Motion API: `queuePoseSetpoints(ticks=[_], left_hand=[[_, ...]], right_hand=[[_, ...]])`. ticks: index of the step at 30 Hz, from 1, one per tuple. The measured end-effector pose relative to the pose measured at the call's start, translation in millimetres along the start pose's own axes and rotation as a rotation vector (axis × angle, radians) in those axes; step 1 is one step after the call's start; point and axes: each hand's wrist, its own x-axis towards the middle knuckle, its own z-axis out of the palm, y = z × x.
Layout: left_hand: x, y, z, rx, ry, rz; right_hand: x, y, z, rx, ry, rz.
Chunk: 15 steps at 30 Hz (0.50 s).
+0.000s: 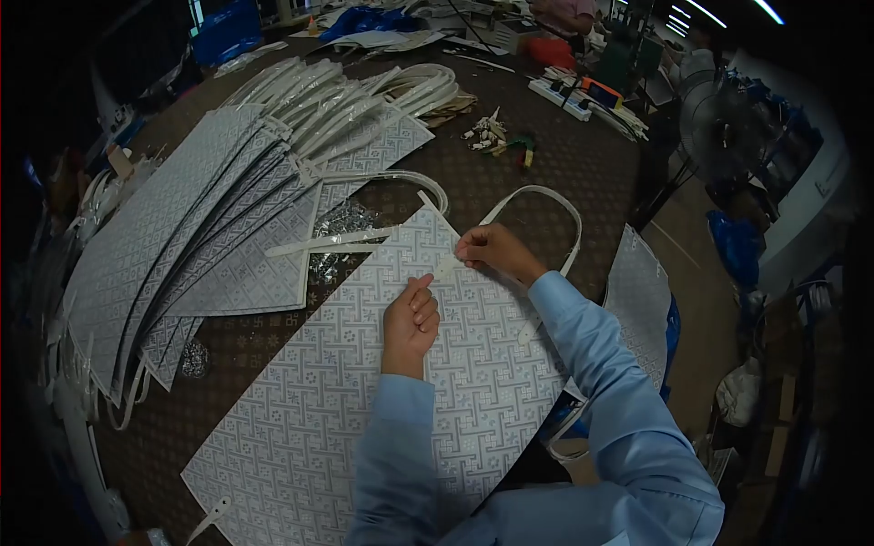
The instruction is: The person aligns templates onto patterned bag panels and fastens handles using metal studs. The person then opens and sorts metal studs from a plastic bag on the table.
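A large patterned silver-white panel [319,391] lies flat in front of me on the brown patterned table. My left hand [412,318] is over its upper part, with fingers curled in and the thumb pointing up; whether it holds anything is hidden. At the panel's upper right edge, my right hand [496,255] pinches something too small to make out, close to a small white tab [445,266]. Beyond that edge a white strap [575,214] loops over the table. Another white strap [341,241] reaches the panel's upper left edge.
A fanned stack of similar panels [218,182] with bundled white handles [319,100] stands at left. Small white pieces [487,132], a green-and-yellow tool [526,153] and a power strip [558,98] are farther back. A fan [724,132] stands right; a person [566,14] is behind.
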Motion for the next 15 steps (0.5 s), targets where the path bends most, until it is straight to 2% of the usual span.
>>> queuePoseSetpoints(ticks=[3,10,13,15], left_hand=[[3.8,3.2,-6.1,-0.088,-0.074,-0.043],[4.4,0.6,-0.9,-0.095,-0.01,-0.021],[3.4,-0.2,-0.5,-0.075,-0.019,-0.004],[2.0,-1.1,-1.1,-0.091,-0.028,-0.01]], right_hand=[[4.7,-2.0,-1.1,-0.077,-0.057,0.007],[12.8,-5.9,-2.8,-0.069,-0.029,0.028],[21.3,-7.0,-0.1,-0.128,-0.032,0.098],[30.9,-11.6,-4.3,-0.232,-0.117,0.277]])
